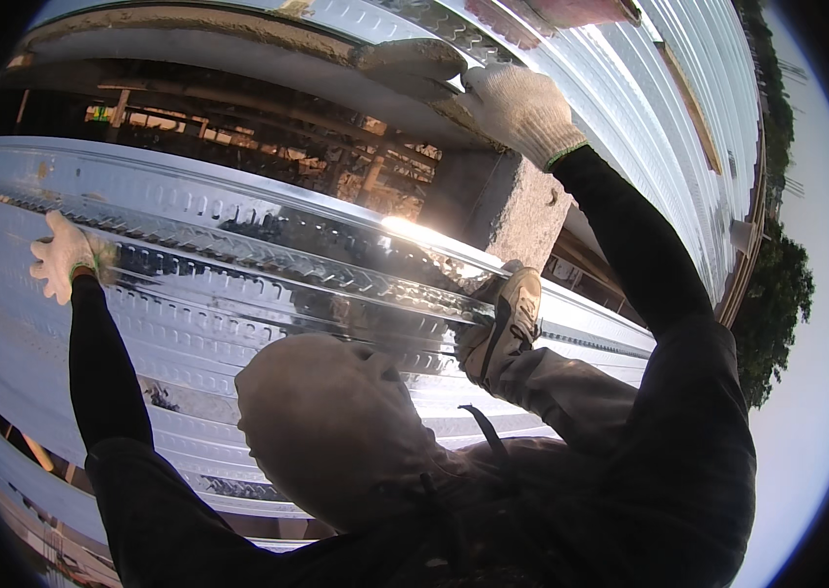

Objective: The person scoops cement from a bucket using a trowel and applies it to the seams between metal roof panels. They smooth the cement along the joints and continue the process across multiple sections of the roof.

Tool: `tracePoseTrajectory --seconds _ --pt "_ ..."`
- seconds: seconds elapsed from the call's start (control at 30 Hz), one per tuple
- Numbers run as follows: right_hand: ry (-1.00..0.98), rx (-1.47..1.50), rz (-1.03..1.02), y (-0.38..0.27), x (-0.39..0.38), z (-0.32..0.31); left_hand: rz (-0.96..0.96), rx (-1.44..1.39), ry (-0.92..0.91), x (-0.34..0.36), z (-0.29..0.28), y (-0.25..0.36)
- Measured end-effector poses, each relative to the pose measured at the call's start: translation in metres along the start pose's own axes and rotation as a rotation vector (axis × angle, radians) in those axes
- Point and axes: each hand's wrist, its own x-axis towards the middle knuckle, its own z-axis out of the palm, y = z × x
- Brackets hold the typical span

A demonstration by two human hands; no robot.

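Note:
My left hand [64,257], in a pale knitted glove, lies with its fingers spread on a shiny ribbed metal decking sheet [189,328]. Across the gap, my right hand [522,113], gloved the same way, has its fingers curled at the near edge of another ribbed metal decking sheet [630,108]. Its fingertips are partly hidden behind the glove. A worn shoe [508,323] rests at the edge of the nearer sheet, beside the gap. My bent knee in dull cloth [326,421] covers part of that sheet.
Between the sheets a deep opening shows a concrete beam [238,49], a concrete column [527,211] and timber framing [268,113] below. A wooden strip [689,108] lies on the farther sheets. Something pink [586,10] shows at the top edge. Trees [777,304] stand past the right edge.

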Motion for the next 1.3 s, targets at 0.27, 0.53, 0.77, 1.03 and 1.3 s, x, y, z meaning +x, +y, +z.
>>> tracePoseTrajectory --seconds 0.27,0.53,0.77,1.03,1.3 --pt "0.011 0.264 0.001 -0.047 -0.032 0.062 0.011 -0.009 0.000 -0.004 -0.002 0.003" --pt "0.047 0.367 0.160 -0.018 -0.032 0.082 0.023 -0.028 -0.005 -0.004 0.000 0.000" --pt "-0.065 0.359 0.179 -0.044 -0.085 0.086 0.018 -0.028 -0.002 -0.007 -0.005 0.002" --pt "0.008 0.459 0.251 0.003 -0.096 0.114 0.009 -0.032 -0.006 -0.013 -0.007 0.006" --pt "-0.027 0.601 0.338 -0.001 -0.140 0.113 0.021 -0.035 -0.019 -0.009 -0.008 0.007"
